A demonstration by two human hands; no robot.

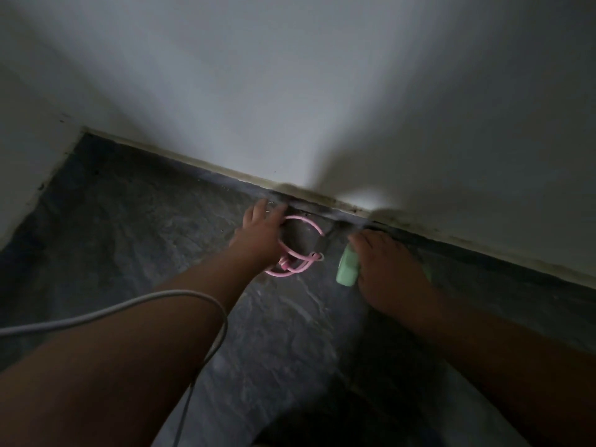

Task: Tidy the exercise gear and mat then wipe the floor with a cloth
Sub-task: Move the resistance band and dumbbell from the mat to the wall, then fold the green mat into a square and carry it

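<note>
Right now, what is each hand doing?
Left hand: closed on the coiled pink skipping rope on the dark floor.
Right hand: closed on a pale green handle-shaped object.

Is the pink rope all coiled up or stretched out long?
Coiled up. The pink rope lies in overlapping loops on the dark floor by the wall, under the left hand.

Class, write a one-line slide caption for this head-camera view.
Left hand on pink cord, right hand on green object, beside the wall.
</note>
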